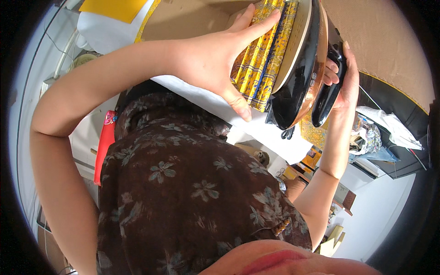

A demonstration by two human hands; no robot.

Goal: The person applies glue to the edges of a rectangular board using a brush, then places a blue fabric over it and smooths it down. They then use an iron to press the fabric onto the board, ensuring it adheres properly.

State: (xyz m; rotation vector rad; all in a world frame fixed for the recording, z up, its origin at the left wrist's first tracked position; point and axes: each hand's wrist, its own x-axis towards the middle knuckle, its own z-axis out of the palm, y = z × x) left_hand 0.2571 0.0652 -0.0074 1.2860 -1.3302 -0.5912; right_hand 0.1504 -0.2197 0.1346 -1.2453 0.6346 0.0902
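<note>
My left hand [213, 58] spans a stack of yellow and blue patterned brocade-covered pieces [257, 58], thumb at the near edge and fingers at the far one. Right beside the stack, a black and copper electric iron [306, 65] is tipped on its side. Its pale, perforated soleplate faces the outermost brocade piece; whether they touch, I cannot tell. My right hand [347, 75] is wrapped around the iron's black handle. A bundled black cord [288, 132] hangs below the iron. The far end of the stack is cut off by the top of the view.
Behind my left hand is a brown cardboard surface [185, 20] with yellow brocade edging. A brown board [381, 44] rises on the right. White sheeting [275, 137] lies underneath. Yellow sheet material [113, 9] is at upper left, plastic bags [369, 137] at right.
</note>
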